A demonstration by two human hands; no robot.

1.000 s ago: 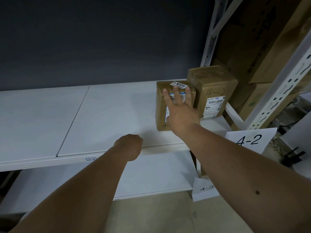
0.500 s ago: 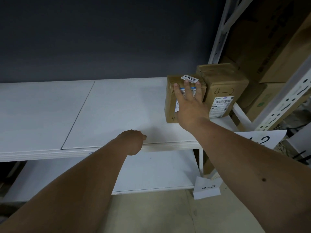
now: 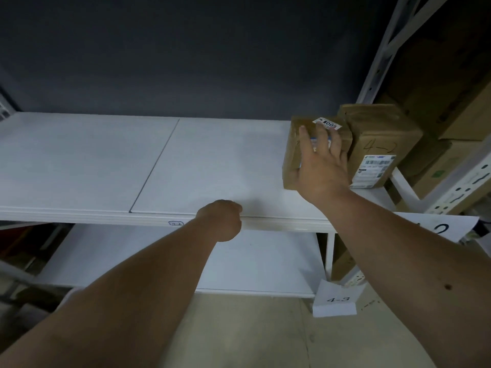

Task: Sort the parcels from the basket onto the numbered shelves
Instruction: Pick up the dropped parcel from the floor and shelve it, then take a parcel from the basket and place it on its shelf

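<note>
A brown taped parcel [image 3: 292, 144] with a white "005" sticker stands upright at the right end of the white 4-2 shelf [image 3: 207, 166]. My right hand [image 3: 322, 168] presses flat on its front face with straight, spread fingers, the thumb lying along its left edge. A second brown parcel [image 3: 382, 139], marked "4-2" by hand and bearing a barcode label, stands touching it on the right. My left hand [image 3: 220, 220] is curled into a fist against the shelf's front edge and holds nothing that I can see. No basket is in view.
A white upright post [image 3: 462, 187] and stacked cardboard boxes [image 3: 451, 107] bound the right side. A paper sign "4-2" [image 3: 441, 229] hangs behind my right forearm; a "4-3" sign [image 3: 336, 301] marks the lower shelf [image 3: 265, 264]. A dark wall backs the shelf.
The view has shifted slightly, so the parcels sit further right in frame. My right hand stays flat on the parcel, which now sits against its neighbour. My left fist stays at the shelf edge.
</note>
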